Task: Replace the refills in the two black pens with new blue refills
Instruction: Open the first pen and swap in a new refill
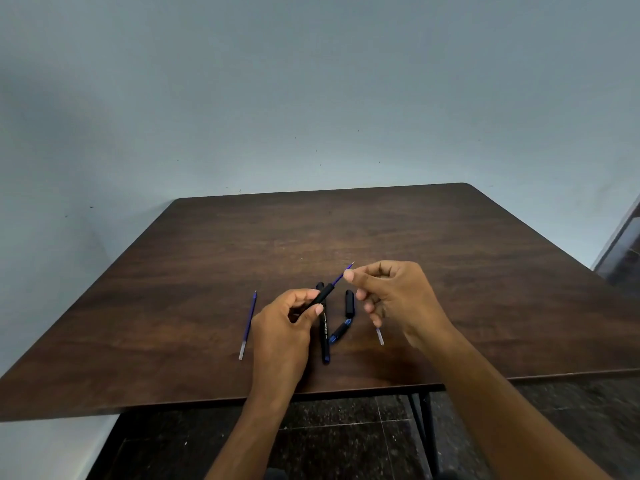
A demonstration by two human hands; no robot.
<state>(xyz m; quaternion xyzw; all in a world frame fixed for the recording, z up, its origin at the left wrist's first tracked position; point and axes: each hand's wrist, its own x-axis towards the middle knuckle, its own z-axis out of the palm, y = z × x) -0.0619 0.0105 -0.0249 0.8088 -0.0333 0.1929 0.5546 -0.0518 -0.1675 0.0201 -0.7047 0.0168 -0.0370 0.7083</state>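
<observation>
Head view: left hand [287, 318] grips a pen barrel [320, 296]; right hand [388, 292] pinches its blue refill [338, 279], half in. The second pen [325, 337] and spare refill [248, 323] wait on the counter [450, 271], likely untouched.

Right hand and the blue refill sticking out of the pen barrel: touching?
Touching. The head view shows the right hand pinching the blue refill near its tip, between thumb and forefinger, while the left hand grips the pen barrel.

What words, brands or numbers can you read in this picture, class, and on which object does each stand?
Black pen lying on the table: one line of pale print runs along its barrel, too small and blurred to read.
Nothing else shows any lettering: not the pen barrel in the left hand, nor the refills.
</observation>
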